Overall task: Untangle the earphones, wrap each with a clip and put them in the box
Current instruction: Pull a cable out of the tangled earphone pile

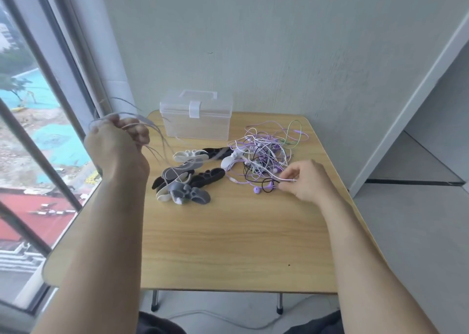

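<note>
Earphones (pixel 266 153) lie tangled beside the right hand (pixel 305 181), which pinches 1 cord; the raised left hand (pixel 119 145) grips another.

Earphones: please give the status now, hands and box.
Left hand raised, gripping a pale cable. Right hand pinching a cable at the tangle. Box closed, clips untouched on table. Nothing blocking.
</note>
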A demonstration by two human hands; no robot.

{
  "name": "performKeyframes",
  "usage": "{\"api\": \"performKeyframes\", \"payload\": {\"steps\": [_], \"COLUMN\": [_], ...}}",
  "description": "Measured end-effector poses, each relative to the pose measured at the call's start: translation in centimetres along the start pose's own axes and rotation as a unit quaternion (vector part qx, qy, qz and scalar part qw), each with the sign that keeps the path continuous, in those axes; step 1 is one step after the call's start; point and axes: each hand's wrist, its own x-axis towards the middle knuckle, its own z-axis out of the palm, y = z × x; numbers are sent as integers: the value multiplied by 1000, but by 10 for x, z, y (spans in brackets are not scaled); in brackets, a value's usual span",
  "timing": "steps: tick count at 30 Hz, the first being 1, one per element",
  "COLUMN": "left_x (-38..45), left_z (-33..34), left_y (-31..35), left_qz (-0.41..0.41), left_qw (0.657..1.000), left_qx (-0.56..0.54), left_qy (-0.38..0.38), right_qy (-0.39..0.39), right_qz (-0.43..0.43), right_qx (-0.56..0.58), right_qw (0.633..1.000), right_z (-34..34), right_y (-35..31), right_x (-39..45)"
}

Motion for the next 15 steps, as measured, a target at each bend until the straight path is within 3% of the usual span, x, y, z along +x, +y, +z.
{"api": "performKeyframes", "payload": {"steps": [3, 6, 10, 12, 15], "left_x": [5, -6, -33, -47, -63], "left_z": [-2, 3, 10, 11, 13], "left_y": [-1, -6, -8, -9, -12], "left_qz": [11, -11, -59, -85, -88], "left_qw": [1000, 997, 949, 909, 840], "left_qx": [-5, 48, 208, 268, 350], "left_qy": [-3, -60, -230, -308, -405], "right_qy": [32, 82, 108, 51, -100], "right_qz": [26, 60, -79, -134, -178], "right_qx": [-4, 19, 52, 201, 369], "right_qw": [999, 995, 990, 969, 907], "right_z": [-5, -9, -5, 2, 15], "right_y": [8, 13, -17, -45, -82], "right_x": [3, 4, -8, -25, -47]}}
